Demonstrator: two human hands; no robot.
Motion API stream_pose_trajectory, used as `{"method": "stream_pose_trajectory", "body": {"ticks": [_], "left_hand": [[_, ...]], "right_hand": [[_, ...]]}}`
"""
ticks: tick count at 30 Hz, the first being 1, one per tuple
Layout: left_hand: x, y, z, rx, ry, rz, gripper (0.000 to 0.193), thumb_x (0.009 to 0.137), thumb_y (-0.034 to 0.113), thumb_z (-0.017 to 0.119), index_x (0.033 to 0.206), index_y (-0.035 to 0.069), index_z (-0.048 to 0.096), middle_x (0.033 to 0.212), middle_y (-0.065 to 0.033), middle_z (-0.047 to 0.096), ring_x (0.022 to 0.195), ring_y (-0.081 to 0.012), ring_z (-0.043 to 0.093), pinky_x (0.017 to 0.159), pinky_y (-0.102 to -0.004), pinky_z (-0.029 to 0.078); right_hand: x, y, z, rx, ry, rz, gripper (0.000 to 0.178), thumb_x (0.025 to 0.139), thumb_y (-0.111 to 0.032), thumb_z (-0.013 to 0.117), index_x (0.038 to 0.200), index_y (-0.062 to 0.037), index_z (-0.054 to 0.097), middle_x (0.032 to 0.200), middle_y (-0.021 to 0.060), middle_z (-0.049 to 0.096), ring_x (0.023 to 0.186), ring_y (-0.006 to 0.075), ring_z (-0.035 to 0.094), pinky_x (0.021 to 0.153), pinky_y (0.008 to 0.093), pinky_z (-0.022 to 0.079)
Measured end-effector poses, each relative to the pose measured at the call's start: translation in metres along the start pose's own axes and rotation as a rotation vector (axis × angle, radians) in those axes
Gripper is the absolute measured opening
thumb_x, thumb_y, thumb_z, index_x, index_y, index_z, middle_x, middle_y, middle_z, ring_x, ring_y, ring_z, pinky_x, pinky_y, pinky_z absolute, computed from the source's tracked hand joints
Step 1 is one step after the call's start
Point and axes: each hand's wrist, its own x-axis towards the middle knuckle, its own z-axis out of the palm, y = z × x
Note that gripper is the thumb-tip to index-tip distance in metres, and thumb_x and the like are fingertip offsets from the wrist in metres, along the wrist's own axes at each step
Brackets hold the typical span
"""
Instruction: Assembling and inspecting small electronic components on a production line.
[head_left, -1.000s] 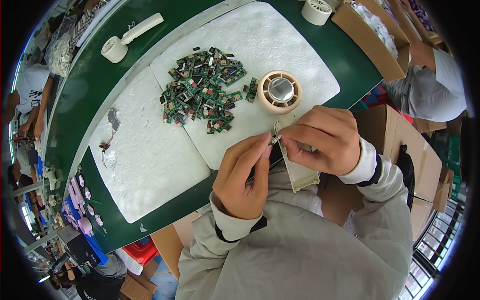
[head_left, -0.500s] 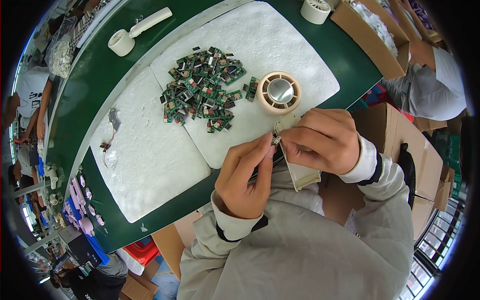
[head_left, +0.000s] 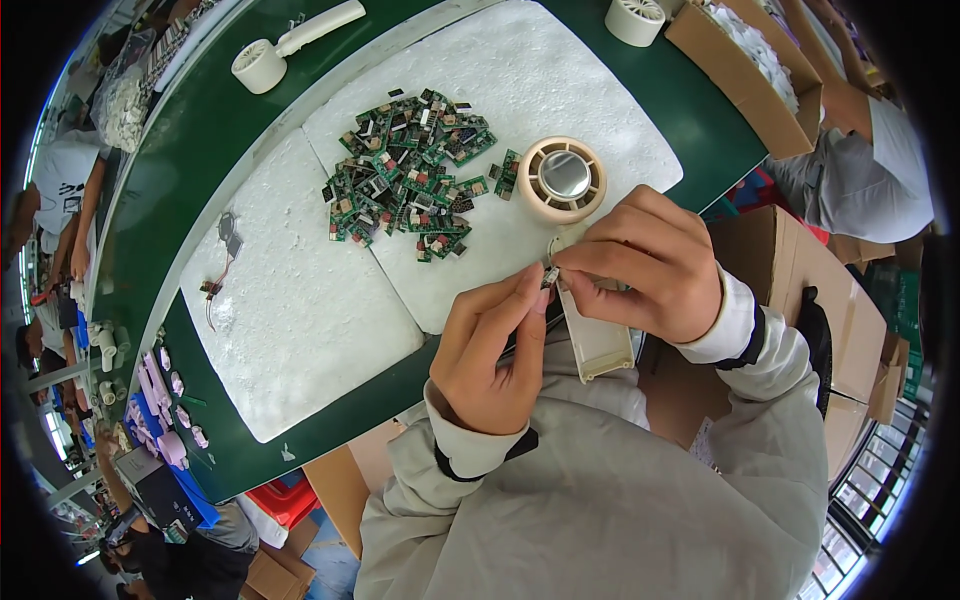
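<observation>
My left hand (head_left: 490, 350) is closed, its thumb and index finger pinching a small board-like part (head_left: 549, 278) whose exact kind I cannot make out. My right hand (head_left: 650, 265) meets it there, fingers pinched at the top of the same part. Beneath the right hand lies an opened cream handheld fan, its round head (head_left: 562, 178) resting on the white foam sheet and its hollow handle (head_left: 598, 345) reaching toward my body. Just left of the fan head sits a loose green circuit board (head_left: 505, 175), beside a heap of similar boards (head_left: 405, 175).
A small part with wires (head_left: 225, 255) lies on the left of the foam sheet (head_left: 290, 340). Beyond the curved rail are a white handheld fan (head_left: 260, 65) and, at lower left, pink pieces (head_left: 150, 390). An open carton (head_left: 745, 75) stands at far right, near other people.
The white fan behind the rail has moved right and slightly farther away. My right hand and the cream fan have shifted slightly; both hands stay at the small part.
</observation>
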Motion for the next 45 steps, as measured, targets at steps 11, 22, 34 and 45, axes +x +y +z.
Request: {"method": "stream_pose_trajectory", "body": {"ticks": [11, 22, 34, 45], "left_hand": [[-0.002, -0.001, 0.001, 0.024, 0.009, 0.04, 0.028, 0.094, -0.006, 0.066, 0.121, -0.001, 0.07, 0.109, -0.0136, 0.066, 0.09, -0.0163, 0.068, 0.075, -0.0263, 0.055], [-0.008, -0.006, 0.021, 0.228, 0.125, 0.202, 0.035, 0.09, -0.011, 0.067, 0.124, -0.002, 0.069, 0.113, -0.0163, 0.064, 0.089, -0.0228, 0.07, 0.075, -0.0292, 0.057], [0.027, 0.003, -0.03, 0.411, 0.15, 0.139, 0.034, 0.085, -0.007, 0.073, 0.117, 0.001, 0.07, 0.11, -0.0145, 0.061, 0.091, -0.0259, 0.066, 0.076, -0.0342, 0.056], [0.01, -0.028, -0.057, 0.252, 0.232, 0.104, 0.034, 0.081, -0.01, 0.071, 0.111, 0.006, 0.071, 0.102, -0.0105, 0.062, 0.084, -0.026, 0.065, 0.069, -0.0356, 0.055]], "right_hand": [[-0.002, 0.0, 0.002, 0.06, 0.0, 0.033, 0.027, 0.065, 0.002, 0.08, 0.09, -0.009, 0.076, 0.079, 0.0015, 0.063, 0.069, 0.0194, 0.055, 0.059, 0.0298, 0.047], [-0.009, -0.012, 0.009, 0.158, 0.042, 0.152, 0.022, 0.067, 0.005, 0.077, 0.087, -0.0039, 0.074, 0.069, 0.0016, 0.056, 0.057, 0.0144, 0.052, 0.053, 0.0285, 0.042], [0.002, 0.01, -0.025, 0.356, -0.001, 0.463, 0.019, 0.077, 0.005, 0.07, 0.095, -0.001, 0.067, 0.076, 0.0046, 0.06, 0.063, 0.0115, 0.054, 0.06, 0.0239, 0.042], [0.05, 0.101, -0.07, 0.689, 0.149, 0.795, 0.028, 0.102, -0.02, 0.055, 0.122, -0.0008, 0.058, 0.094, 0.0061, 0.064, 0.072, 0.0107, 0.057, 0.064, 0.0225, 0.045]]}}
